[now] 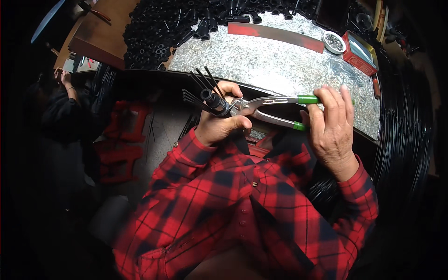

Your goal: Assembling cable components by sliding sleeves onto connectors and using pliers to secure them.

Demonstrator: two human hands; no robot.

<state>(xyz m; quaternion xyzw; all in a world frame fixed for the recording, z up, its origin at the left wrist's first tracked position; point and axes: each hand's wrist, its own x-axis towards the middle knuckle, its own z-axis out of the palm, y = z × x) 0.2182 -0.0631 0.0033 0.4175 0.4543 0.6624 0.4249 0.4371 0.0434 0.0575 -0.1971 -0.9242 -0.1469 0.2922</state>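
Observation:
My left hand (212, 130) is closed around a black tubular piece (208, 97) with several thin black rods fanning out from it toward the upper left. In my right hand (332, 133) are long-armed metal pincers (279, 100) with green grips, their arms spread apart. The fingers lie over the upper grip, while the lower grip sits by the thumb. The pincers' head meets the near end of the black piece, close to my left thumb and forefinger. Exactly what the jaws touch is too small to tell. Both hands are above my lap, at the bench's front edge.
On the silvery bench top (205, 58) stand a white bowl (334, 42) of small metal bits and a red box (359, 53). A flat red-and-grey strip (275, 36) lies near heaped black tubular parts (158, 28). Long black rods (403, 135) hang right. Red stools (128, 122) and another person (65, 105) are left.

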